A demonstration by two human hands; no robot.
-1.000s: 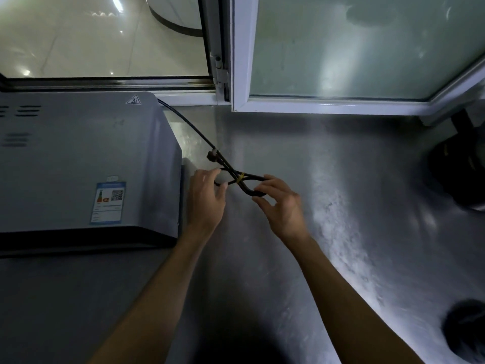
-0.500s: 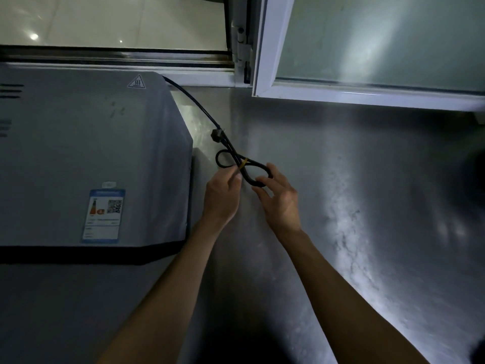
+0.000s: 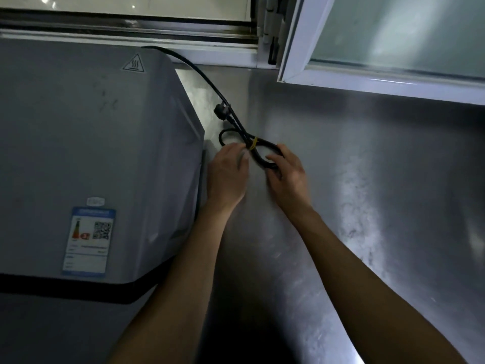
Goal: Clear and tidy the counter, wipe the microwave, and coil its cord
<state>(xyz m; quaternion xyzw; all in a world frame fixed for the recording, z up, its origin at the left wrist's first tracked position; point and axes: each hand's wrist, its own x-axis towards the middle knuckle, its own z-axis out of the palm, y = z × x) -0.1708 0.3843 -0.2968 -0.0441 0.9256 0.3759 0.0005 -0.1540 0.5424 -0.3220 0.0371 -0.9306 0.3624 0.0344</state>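
Steel table (image 3: 367, 206), dull and streaked with glare, carried the microwave (image 3: 91, 153) along its left side under a window frame (image 3: 294, 48). Just right of the microwave, near its back corner, lay the cord (image 3: 204, 74), black and thick, running from behind the microwave's top edge down to the table. There it was gathered into a small figure-eight bundle, cinched at the crossing by a thin yellow tie (image 3: 253, 143). The plug (image 3: 221, 111) rested beside the microwave's right wall, just behind the bundle.

The left hand (image 3: 227, 177) sat at the loop nearer the microwave, fingertips at the tie; whether they pinched it or only touched it could not be told. The right hand (image 3: 287, 174) curled round the loop farther from the microwave, its grip closed lightly on the cord with the thumb under and fingers over.

As a judgement, the coiling looked nearly finished: the loops were formed and bound, and only the snugging of the tie and the setting down of the bundle seemed left. The stretch of table to the right of the microwave lay bare, which suggested the clearing was done. Whether the microwave had been wiped could not be read in such dim light; faint smudges showed on its top.
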